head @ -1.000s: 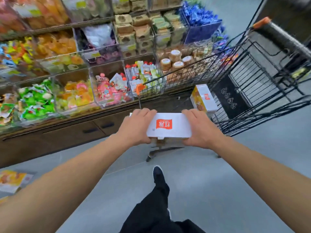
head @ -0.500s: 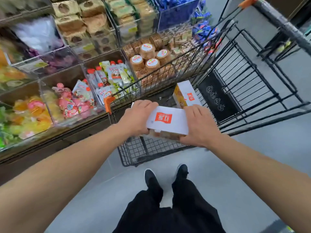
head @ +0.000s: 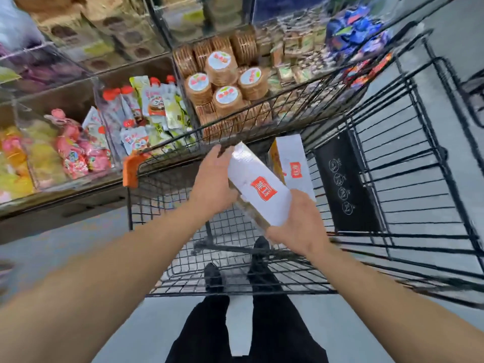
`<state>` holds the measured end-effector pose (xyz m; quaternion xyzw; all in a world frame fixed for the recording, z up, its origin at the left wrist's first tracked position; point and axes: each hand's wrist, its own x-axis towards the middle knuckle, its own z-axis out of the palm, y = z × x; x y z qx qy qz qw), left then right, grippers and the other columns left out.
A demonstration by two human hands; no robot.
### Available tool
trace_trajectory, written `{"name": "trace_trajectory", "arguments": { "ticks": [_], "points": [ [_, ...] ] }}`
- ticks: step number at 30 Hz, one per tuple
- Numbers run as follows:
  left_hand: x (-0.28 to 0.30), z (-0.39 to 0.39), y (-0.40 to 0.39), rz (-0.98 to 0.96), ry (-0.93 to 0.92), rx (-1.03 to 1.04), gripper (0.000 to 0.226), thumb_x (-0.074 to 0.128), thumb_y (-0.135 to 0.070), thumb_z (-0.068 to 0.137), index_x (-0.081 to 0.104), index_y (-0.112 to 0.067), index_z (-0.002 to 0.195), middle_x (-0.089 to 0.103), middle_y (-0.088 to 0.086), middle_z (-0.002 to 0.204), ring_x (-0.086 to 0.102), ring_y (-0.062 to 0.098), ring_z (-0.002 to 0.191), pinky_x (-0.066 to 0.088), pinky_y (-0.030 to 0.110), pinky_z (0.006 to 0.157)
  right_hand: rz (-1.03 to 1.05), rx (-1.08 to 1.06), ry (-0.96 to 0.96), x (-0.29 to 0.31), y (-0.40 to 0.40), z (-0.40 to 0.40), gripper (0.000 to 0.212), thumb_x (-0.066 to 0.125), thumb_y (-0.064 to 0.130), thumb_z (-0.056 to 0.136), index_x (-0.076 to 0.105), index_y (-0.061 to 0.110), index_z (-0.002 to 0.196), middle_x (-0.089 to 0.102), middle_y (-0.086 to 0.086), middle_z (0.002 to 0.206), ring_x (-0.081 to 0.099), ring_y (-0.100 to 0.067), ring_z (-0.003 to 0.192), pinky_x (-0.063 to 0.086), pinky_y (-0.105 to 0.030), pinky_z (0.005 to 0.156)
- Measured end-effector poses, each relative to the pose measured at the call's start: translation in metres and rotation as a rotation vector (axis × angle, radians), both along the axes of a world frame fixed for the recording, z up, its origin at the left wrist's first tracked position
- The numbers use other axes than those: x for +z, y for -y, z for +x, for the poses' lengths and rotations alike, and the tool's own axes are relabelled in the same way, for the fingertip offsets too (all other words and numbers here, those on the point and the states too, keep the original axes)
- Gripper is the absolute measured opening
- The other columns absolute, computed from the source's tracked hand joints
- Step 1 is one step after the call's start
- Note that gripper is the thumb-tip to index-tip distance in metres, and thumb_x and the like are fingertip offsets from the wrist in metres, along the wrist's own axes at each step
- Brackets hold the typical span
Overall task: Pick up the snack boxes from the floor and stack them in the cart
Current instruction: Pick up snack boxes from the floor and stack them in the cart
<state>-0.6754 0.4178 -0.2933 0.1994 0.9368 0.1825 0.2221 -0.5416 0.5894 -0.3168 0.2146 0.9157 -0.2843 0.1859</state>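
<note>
I hold a white snack box (head: pixel 258 187) with a red logo over the black wire cart (head: pixel 392 195). The box is turned diagonally, one end toward the shelf. My left hand (head: pixel 213 182) grips its far left side and my right hand (head: pixel 296 224) grips its near end. A second snack box (head: pixel 293 158), white with an orange side and the same red logo, stands inside the cart just beyond the held one, against the far wall.
Shelf bins of pouches (head: pixel 146 111), round biscuit packs (head: pixel 225 82) and wrapped candy (head: pixel 70 153) stand directly behind the cart. The cart's black child-seat flap (head: pixel 343 182) is at right. My feet (head: pixel 235 273) show through the cart's mesh floor.
I stepped up to the cart and carried the box over its basket. The box rotated from level and crosswise to a diagonal, and my right hand shifted to its near end.
</note>
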Motion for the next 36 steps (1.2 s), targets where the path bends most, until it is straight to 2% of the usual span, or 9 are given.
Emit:
{"name": "trace_trajectory", "arguments": {
  "ticks": [4,7,10,15,18,21,24,27,36],
  "points": [
    [-0.023,0.016,-0.032,0.402,0.695,0.746,0.06,0.072,-0.033,0.085,0.037,-0.03,0.134,0.054,-0.002,0.128,0.058,0.026,0.109,0.052,0.043,0.092,-0.018,-0.085,0.007,-0.048,-0.009,-0.006,0.073,0.071,0.073,0.046,0.05,0.034,0.105,0.054,0.014,0.09,0.057,-0.007,0.08,0.053,-0.026,0.057],
    [-0.048,0.032,-0.056,0.526,0.941,0.865,0.036,0.069,-0.023,0.09,0.044,-0.036,0.114,0.068,-0.007,0.101,0.065,0.02,0.086,0.059,0.045,0.076,-0.001,-0.079,0.013,-0.073,-0.01,-0.012,0.074,0.068,0.073,0.051,0.051,0.031,0.11,0.054,0.011,0.092,0.057,-0.011,0.081,0.053,-0.028,0.063],
    [-0.078,0.024,-0.069,0.634,0.869,0.874,0.053,0.068,-0.012,0.09,0.038,-0.035,0.128,0.068,-0.012,0.101,0.068,0.01,0.083,0.061,0.04,0.068,-0.063,-0.035,0.032,-0.084,-0.015,-0.021,0.091,0.068,0.06,0.05,0.039,0.024,0.129,0.053,0.004,0.105,0.058,-0.019,0.094,0.056,-0.037,0.072],
    [-0.12,-0.002,-0.084,0.447,0.648,0.563,0.074,0.059,-0.006,0.09,0.025,-0.042,0.144,0.06,-0.013,0.12,0.06,0.008,0.106,0.055,0.032,0.083,-0.018,0.277,0.111,-0.107,-0.031,-0.026,0.118,0.076,0.051,0.07,-0.002,0.025,0.154,0.037,-0.011,0.136,0.038,-0.03,0.127,0.037,-0.045,0.107],
    [-0.141,-0.003,-0.095,0.392,0.597,0.545,0.085,0.057,0.006,0.081,0.024,-0.037,0.147,0.06,-0.011,0.116,0.062,0.016,0.106,0.055,0.042,0.086,0.211,0.466,0.183,-0.131,-0.053,-0.037,0.096,0.065,0.047,0.086,0.002,0.028,0.155,0.007,-0.013,0.16,0.005,-0.037,0.148,0.008,-0.047,0.12],
    [-0.158,0.008,-0.097,0.421,0.61,0.584,0.09,0.055,0.015,0.079,0.025,-0.035,0.147,0.059,-0.016,0.108,0.066,0.01,0.097,0.058,0.038,0.077,0.301,0.546,0.175,-0.144,-0.067,-0.047,0.082,0.057,0.043,0.093,0.004,0.035,0.155,-0.01,-0.006,0.164,-0.007,-0.037,0.149,0.001,-0.049,0.121],
    [-0.159,0.008,-0.091,0.464,0.654,0.622,0.085,0.055,0.016,0.082,0.029,-0.032,0.146,0.055,-0.019,0.109,0.065,-0.006,0.081,0.056,0.019,0.064,0.313,0.561,0.193,-0.145,-0.069,-0.052,0.082,0.054,0.042,0.095,-0.003,0.037,0.154,-0.011,-0.004,0.163,-0.006,-0.037,0.149,0.003,-0.048,0.12],
    [-0.15,0.004,-0.085,0.43,0.7,0.6,0.077,0.061,0.005,0.08,0.039,-0.034,0.142,0.058,-0.014,0.121,0.065,0.014,0.104,0.055,0.031,0.083,0.313,0.553,0.217,-0.138,-0.065,-0.052,0.085,0.055,0.041,0.093,-0.004,0.036,0.154,-0.011,-0.003,0.163,-0.008,-0.037,0.149,0.003,-0.048,0.12],
    [-0.05,0.027,0.012,-0.089,0.42,0.301,0.064,0.055,-0.038,0.091,0.031,-0.028,0.15,0.051,0.005,0.143,0.057,0.026,0.118,0.048,0.034,0.097,0.224,0.703,0.182,-0.051,0.014,-0.066,0.073,0.055,0.042,0.093,0.018,0.025,0.153,0.013,-0.006,0.162,0.006,-0.035,0.15,0.01,-0.048,0.121]
  ]
}}
